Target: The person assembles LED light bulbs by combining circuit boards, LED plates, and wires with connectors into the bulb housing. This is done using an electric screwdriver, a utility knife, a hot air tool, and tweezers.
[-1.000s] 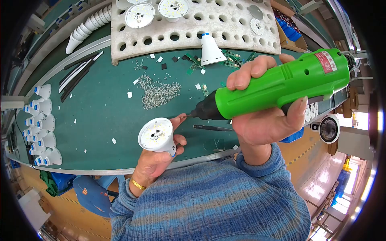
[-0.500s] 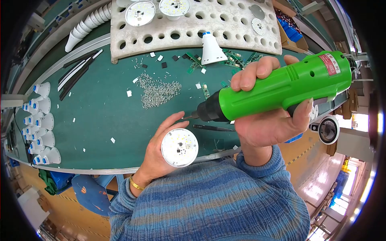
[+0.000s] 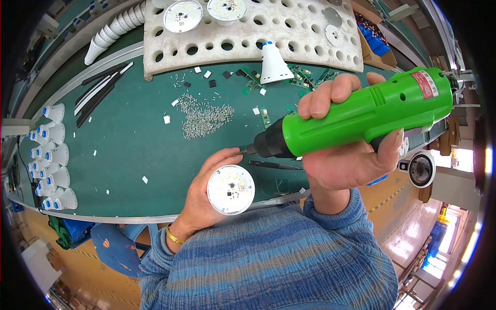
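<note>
We noted driver (image 3: 369, 112) bright green, nose (image 3: 271, 140) black, label (image 3: 424, 84) red and white; lamp (image 3: 231, 189) white, yellow-dotted. We logged table (image 3: 137, 165) deep green, sweater (image 3: 268, 253) striped blue and greyish tan.

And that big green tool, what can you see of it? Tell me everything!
The green tool looks like a power screwdriver. Its body seems to be plastic, with a red-and-white label near the back and a round hole. At the front, a black nose narrows to a thin, metal-looking bit. The right grip holds it slanting over the table, bit pointing toward the picture's left. The bit's tip is by the left grip; whether they touch, I can't tell.
</note>
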Available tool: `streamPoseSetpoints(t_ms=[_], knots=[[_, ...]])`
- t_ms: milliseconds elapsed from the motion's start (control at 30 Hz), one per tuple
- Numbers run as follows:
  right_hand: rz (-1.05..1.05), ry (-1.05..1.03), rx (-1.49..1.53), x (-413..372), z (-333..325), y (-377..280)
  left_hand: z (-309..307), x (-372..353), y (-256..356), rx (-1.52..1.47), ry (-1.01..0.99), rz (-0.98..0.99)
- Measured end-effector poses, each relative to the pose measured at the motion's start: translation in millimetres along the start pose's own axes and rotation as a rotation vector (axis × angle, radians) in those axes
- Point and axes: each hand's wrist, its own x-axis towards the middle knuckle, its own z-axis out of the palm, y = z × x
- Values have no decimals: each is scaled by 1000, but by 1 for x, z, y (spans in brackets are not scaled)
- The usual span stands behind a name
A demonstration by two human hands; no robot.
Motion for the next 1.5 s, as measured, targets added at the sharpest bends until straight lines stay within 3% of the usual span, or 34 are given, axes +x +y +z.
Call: streamPoseSetpoints(t_ms=[567,767,1267,1400,1500], knots=[[5,15,-12,-2,2,-1,0,-2,2,-17,-3,-7],[17,11,7,-3,3,1,2,-1,4,192,31,70],[-5,18,-2,-2,2,-5,4,-1,1,99,42,52],[6,8,23,0,5,-13,9,-2,-13,-76,122,-24],[73,-22,104,0,12,-24,12,1,-14,-36,186,-23]])
